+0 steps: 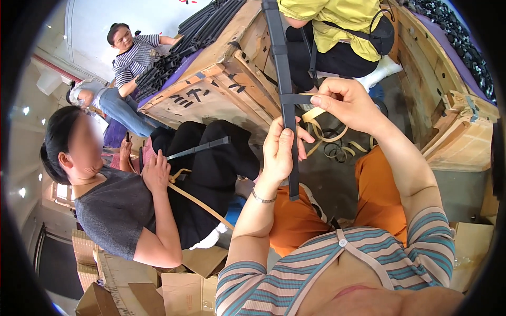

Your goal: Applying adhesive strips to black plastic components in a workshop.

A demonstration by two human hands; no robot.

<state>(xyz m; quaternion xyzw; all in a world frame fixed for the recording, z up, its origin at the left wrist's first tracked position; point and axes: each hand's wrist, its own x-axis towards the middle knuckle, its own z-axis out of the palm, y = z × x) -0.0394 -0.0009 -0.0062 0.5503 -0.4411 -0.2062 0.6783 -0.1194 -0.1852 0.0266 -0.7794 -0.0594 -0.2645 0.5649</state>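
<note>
A long, flat black bar (282, 63) runs lengthwise in front of me, with darker bands across it at intervals. My left hand (280, 150) is closed on its lower part, the thumb on top and some fingers partly hidden behind. A narrow strip of tape (299, 99), black on one face and tan on the other, stretches sideways from the bar. Its free side is pinched between the thumb and fingers of my right hand (345, 105). Below that hand the strip hangs in loose tan loops (316, 129), above my knees.
At my left a seated co-worker holds a similar dark bar (200, 148) and a tan strip (200, 205). Ahead stand wooden crates (211, 97) topped with dark bars and black parts. Someone in yellow (342, 26) sits between them. Curled strips (337, 151) lie on the floor; cardboard boxes (182, 289) stand lower left.
</note>
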